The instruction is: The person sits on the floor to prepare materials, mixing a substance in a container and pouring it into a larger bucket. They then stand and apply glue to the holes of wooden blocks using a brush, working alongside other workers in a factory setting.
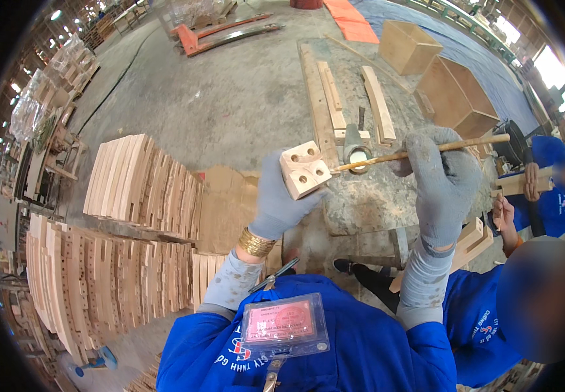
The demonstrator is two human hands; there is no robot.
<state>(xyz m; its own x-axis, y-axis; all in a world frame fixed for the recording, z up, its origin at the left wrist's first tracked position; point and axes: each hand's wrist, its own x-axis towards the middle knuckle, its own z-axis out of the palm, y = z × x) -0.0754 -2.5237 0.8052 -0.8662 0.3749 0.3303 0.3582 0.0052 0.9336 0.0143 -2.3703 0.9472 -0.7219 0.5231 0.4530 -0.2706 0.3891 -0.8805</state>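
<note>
A: How is the left hand [282,212] gripping?

B: Its gloved fingers are clamped around a four-holed wooden block [304,171], above the left side of the workbench [374,204]. The drilled face points up toward the wearer, probably so the holes are in plain sight.

A: And the right hand [444,179]?

B: Closed on a thin wooden stick [377,161], partway along it. The tip points left, right by the block; I can't tell whether they touch. That hold likely gives reach while the glove is clear of the block.

A: What's beyond the stick?

B: A small pot [359,155] with something white inside, within easy reach, I'd judge. Farther off lies a curved wooden rail [378,104]. On the left, slotted wooden parts [116,271] stand in tight rows, perhaps to save room.

A: Any writing?

B: Near the wearer, a clear badge holder [286,325] shows a pink card with dark print, upside down from here. The blue shirt [380,346] carries white lettering beside a red-and-white emblem; a co-worker's shirt [478,356] on the right has similar print.
</note>
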